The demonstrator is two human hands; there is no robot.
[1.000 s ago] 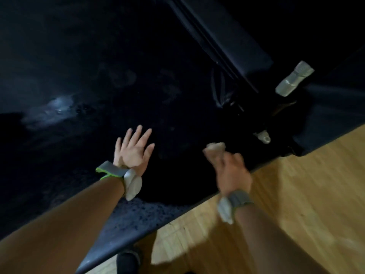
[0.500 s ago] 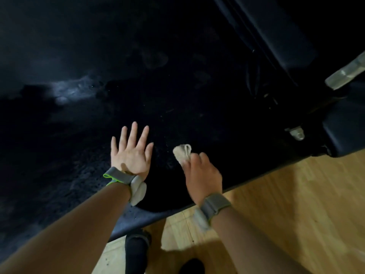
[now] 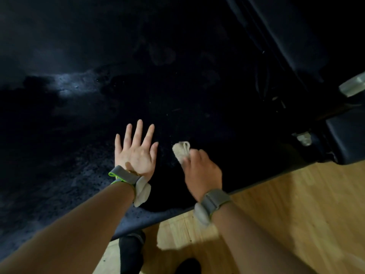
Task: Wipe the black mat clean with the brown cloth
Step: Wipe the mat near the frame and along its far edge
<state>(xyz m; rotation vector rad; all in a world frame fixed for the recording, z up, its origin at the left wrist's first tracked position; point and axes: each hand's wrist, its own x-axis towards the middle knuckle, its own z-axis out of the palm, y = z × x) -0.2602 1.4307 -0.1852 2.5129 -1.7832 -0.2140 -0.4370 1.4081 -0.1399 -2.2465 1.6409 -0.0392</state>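
Head view: a big black mat fills most of it, pale wood floor along its near edge, dark gym gear off right. No readable writing anywhere. Left hand lies flat, fingers spread, on the mat. Right hand grips the bunched brown cloth against the mat just beside it.

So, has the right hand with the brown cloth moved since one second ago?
Yes. The right hand with the crumpled brown cloth moved left across the black mat, now close beside the flat left hand.

Left hand flat on black mat; right hand grips brown cloth on mat.
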